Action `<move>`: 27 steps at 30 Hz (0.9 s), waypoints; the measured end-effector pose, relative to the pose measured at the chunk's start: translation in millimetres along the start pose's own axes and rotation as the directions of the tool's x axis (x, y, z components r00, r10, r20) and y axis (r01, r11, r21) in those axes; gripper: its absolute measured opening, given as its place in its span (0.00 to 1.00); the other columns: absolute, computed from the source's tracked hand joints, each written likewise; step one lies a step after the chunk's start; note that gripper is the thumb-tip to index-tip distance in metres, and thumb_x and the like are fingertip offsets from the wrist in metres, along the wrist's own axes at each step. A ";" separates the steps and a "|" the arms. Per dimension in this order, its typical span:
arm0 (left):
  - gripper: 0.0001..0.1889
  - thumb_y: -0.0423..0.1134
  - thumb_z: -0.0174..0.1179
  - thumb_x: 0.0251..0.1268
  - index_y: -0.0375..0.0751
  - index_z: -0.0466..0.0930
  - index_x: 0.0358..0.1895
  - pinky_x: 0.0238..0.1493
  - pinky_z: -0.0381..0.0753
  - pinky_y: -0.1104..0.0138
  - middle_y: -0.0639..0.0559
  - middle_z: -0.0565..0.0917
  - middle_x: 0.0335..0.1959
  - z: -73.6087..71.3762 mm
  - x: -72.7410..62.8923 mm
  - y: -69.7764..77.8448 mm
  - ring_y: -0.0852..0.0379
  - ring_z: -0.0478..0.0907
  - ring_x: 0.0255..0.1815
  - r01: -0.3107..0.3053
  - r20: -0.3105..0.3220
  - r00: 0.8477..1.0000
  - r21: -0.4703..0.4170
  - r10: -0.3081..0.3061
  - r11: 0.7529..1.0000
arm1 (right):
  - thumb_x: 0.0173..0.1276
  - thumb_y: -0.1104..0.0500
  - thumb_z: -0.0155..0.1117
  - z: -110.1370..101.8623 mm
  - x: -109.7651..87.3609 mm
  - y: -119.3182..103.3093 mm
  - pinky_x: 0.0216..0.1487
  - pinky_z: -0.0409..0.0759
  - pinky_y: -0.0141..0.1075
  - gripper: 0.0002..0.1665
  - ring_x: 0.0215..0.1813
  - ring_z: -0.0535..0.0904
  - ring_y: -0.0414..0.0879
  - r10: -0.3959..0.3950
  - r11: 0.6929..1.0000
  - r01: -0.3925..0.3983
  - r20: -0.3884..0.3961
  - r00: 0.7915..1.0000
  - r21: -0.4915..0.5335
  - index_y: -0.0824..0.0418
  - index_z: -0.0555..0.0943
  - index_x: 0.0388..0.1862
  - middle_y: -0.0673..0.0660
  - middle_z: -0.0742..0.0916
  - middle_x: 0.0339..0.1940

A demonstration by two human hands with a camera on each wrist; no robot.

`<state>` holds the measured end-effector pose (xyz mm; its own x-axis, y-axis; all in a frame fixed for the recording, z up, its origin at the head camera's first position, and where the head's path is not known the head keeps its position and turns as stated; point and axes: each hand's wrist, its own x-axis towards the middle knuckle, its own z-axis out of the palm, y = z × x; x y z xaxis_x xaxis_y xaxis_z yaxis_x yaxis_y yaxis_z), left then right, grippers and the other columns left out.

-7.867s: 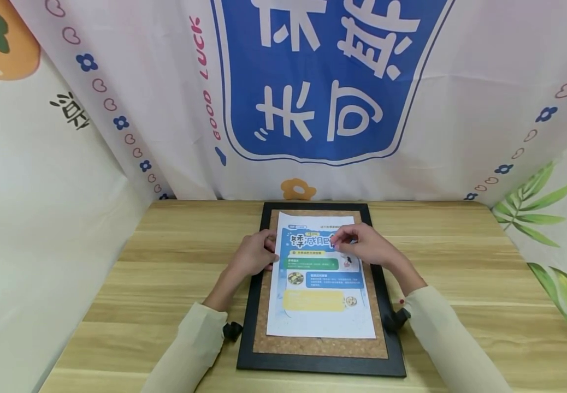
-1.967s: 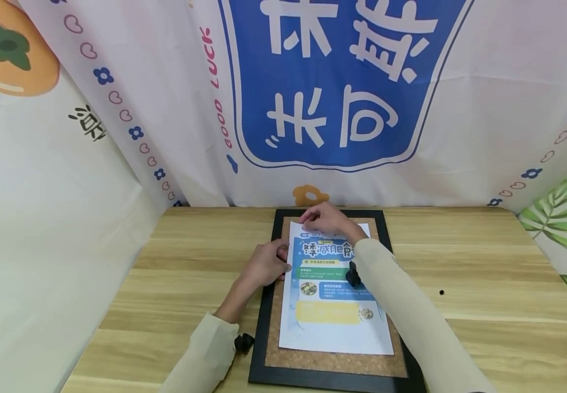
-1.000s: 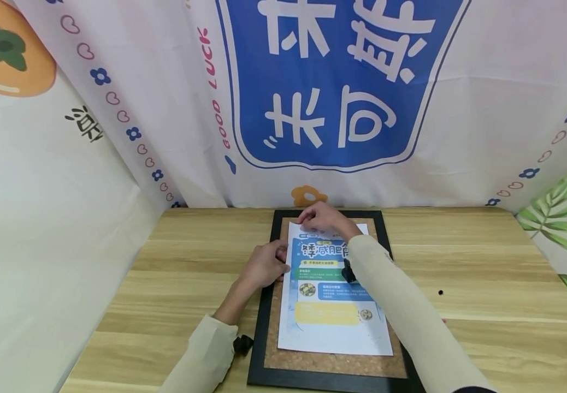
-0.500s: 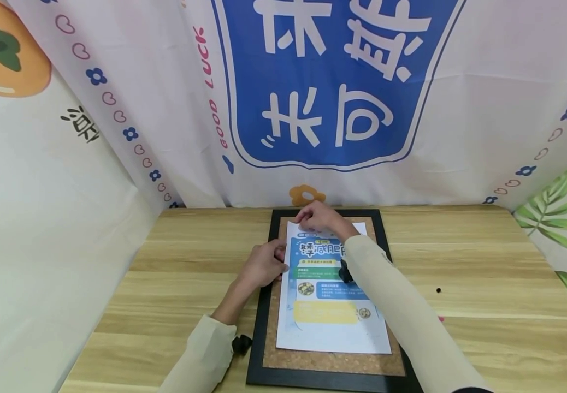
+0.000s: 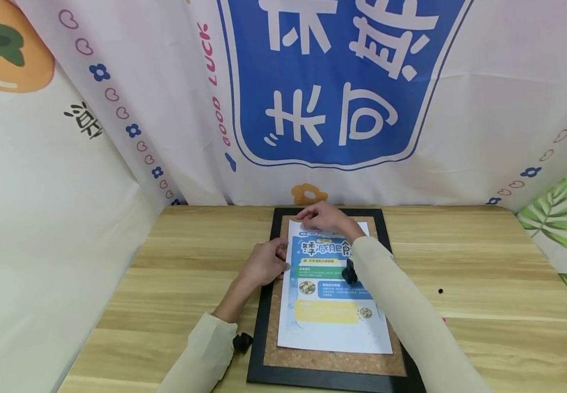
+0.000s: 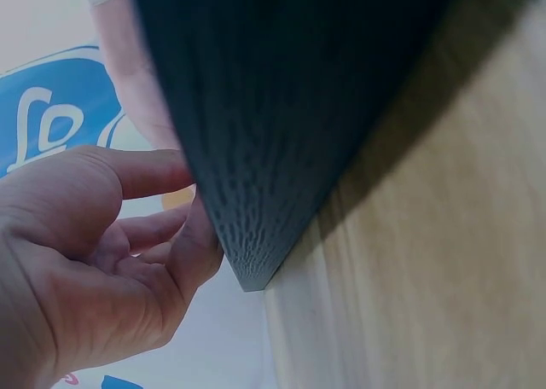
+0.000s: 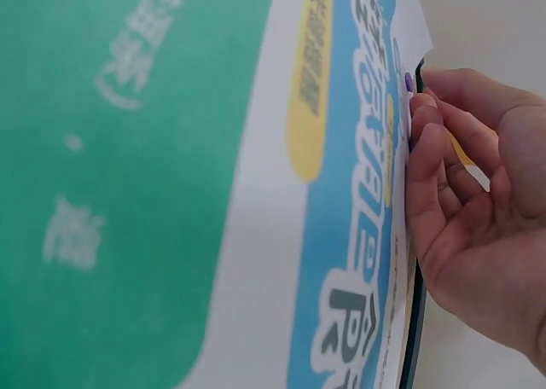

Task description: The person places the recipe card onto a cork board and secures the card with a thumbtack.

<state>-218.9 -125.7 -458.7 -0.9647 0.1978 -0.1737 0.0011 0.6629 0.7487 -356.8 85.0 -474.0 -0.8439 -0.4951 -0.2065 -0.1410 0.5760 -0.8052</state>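
A printed sheet of paper (image 5: 335, 337) with blue, green and yellow blocks lies on a black-framed cork board (image 5: 283, 357). My left hand (image 5: 264, 263) rests at the sheet's left edge, its thumb and index finger apart, pressing there. In the left wrist view, the bent fingers of the left hand (image 6: 111, 252) reach over the side of the black frame (image 6: 256, 201). At the sheet's top left corner, my right hand (image 5: 324, 216) pinches a small purple push pin (image 7: 409, 83); its tip is hidden by the fingers (image 7: 424, 120).
A black push pin (image 5: 441, 291) lies on the wooden table (image 5: 485, 251) to the right of the board, and a pink one (image 5: 443, 319) shows beside the right sleeve (image 5: 401, 305). A printed cloth backdrop (image 5: 175, 109) hangs behind the table.
Since the oldest frame, the right hand has moved from over the sheet's upper right to its top left corner. The left hand stays at the left edge; lately only the camera shifts slightly.
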 end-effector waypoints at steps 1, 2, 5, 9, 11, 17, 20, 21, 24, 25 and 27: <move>0.30 0.24 0.68 0.69 0.32 0.74 0.73 0.27 0.86 0.69 0.43 0.82 0.42 0.1 0.0 0.6 0.55 0.82 0.26 0.003 0.001 1.000 -0.001 -0.003 1.000 | 0.79 0.58 0.65 -0.9 -0.5 0.5 0.46 0.76 0.35 0.20 0.39 0.80 0.46 0.004 1.000 -0.004 0.008 1.000 0.007 0.55 0.86 0.66 0.53 0.87 0.37; 0.30 0.24 0.68 0.69 0.32 0.74 0.73 0.27 0.86 0.69 0.43 0.82 0.42 0.2 -0.1 0.9 0.55 0.82 0.26 0.005 0.003 1.000 -0.001 -0.005 1.000 | 0.79 0.58 0.65 -1.9 -1.3 0.6 0.45 0.76 0.34 0.21 0.38 0.79 0.46 0.003 1.000 -0.004 0.018 1.000 0.011 0.55 0.85 0.68 0.53 0.87 0.37; 0.30 0.23 0.67 0.69 0.32 0.74 0.73 0.28 0.86 0.69 0.43 0.81 0.42 0.4 0.1 1.6 0.55 0.82 0.27 0.011 0.004 1.000 -0.003 -0.011 1.000 | 0.80 0.57 0.65 -4.8 -5.9 0.4 0.42 0.78 0.32 0.25 0.38 0.79 0.45 -0.001 1.000 0.000 0.037 0.999 0.027 0.58 0.81 0.72 0.55 0.88 0.43; 0.30 0.23 0.67 0.69 0.31 0.74 0.73 0.27 0.86 0.69 0.43 0.81 0.42 0.3 0.4 1.8 0.55 0.82 0.27 0.006 0.001 1.000 -0.002 -0.006 1.000 | 0.81 0.58 0.63 -8.6 -14.2 1.9 0.44 0.80 0.32 0.28 0.45 0.81 0.47 -0.003 0.998 0.000 0.040 0.999 0.064 0.61 0.76 0.77 0.59 0.88 0.56; 0.30 0.23 0.67 0.69 0.32 0.74 0.73 0.27 0.86 0.69 0.42 0.81 0.42 0.1 0.5 1.7 0.55 0.82 0.27 0.008 0.000 1.000 -0.001 -0.008 1.000 | 0.81 0.58 0.63 -10.1 -19.2 2.9 0.46 0.81 0.33 0.29 0.48 0.81 0.48 0.007 0.997 -0.010 0.040 0.999 0.073 0.59 0.76 0.78 0.60 0.88 0.57; 0.30 0.23 0.67 0.69 0.31 0.73 0.74 0.27 0.86 0.69 0.42 0.81 0.43 -1.3 0.2 1.2 0.55 0.83 0.28 0.002 -0.005 1.000 0.006 -0.002 1.000 | 0.79 0.56 0.66 -14.7 -37.4 5.6 0.55 0.84 0.37 0.31 0.57 0.83 0.51 0.047 0.995 -0.052 0.059 0.997 0.087 0.57 0.75 0.78 0.58 0.88 0.61; 0.31 0.23 0.67 0.68 0.31 0.73 0.74 0.28 0.87 0.68 0.43 0.81 0.43 -1.4 -0.6 1.9 0.55 0.83 0.29 -0.001 -0.008 1.000 0.008 0.001 1.000 | 0.78 0.56 0.66 -17.5 -48.3 6.6 0.59 0.86 0.40 0.32 0.60 0.83 0.52 0.052 0.995 -0.057 0.064 0.997 0.082 0.57 0.74 0.79 0.59 0.87 0.63; 0.31 0.23 0.67 0.68 0.32 0.74 0.74 0.28 0.87 0.68 0.43 0.81 0.43 -1.3 -0.9 2.1 0.55 0.82 0.29 0.000 -0.010 1.000 0.007 0.000 1.000 | 0.78 0.56 0.67 -18.2 -51.5 7.3 0.60 0.86 0.41 0.32 0.60 0.83 0.52 0.057 0.995 -0.062 0.063 0.996 0.077 0.57 0.74 0.78 0.58 0.87 0.63; 0.31 0.23 0.68 0.68 0.32 0.74 0.74 0.28 0.87 0.67 0.43 0.80 0.43 -0.6 -1.9 2.7 0.55 0.82 0.28 0.000 -0.012 1.000 0.002 0.000 1.000 | 0.78 0.55 0.67 -20.4 -62.7 8.3 0.62 0.86 0.43 0.32 0.61 0.83 0.53 0.060 0.997 -0.062 0.060 0.996 0.036 0.56 0.75 0.78 0.59 0.87 0.63; 0.31 0.23 0.68 0.68 0.32 0.74 0.74 0.28 0.87 0.67 0.43 0.80 0.42 -0.2 -2.0 2.5 0.55 0.82 0.28 0.000 -0.012 1.000 -0.001 0.000 1.000 | 0.78 0.55 0.67 -21.0 -66.3 8.9 0.62 0.86 0.42 0.32 0.60 0.83 0.52 0.067 0.997 -0.069 0.057 0.996 0.030 0.55 0.75 0.78 0.58 0.87 0.63; 0.31 0.23 0.68 0.68 0.32 0.74 0.74 0.28 0.87 0.67 0.43 0.80 0.42 0.5 -2.1 2.3 0.55 0.82 0.28 0.000 -0.012 1.000 -0.006 -0.001 1.000 | 0.78 0.54 0.66 -22.0 -73.6 10.8 0.62 0.85 0.43 0.31 0.60 0.83 0.52 0.070 0.997 -0.071 0.055 0.996 0.016 0.55 0.75 0.78 0.58 0.87 0.64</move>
<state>-216.8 -124.2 -456.9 -0.9679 0.1885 -0.1662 -0.0008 0.6588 0.7523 -307.6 141.9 -455.2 -0.8222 -0.4883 -0.2927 -0.0721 0.5993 -0.7973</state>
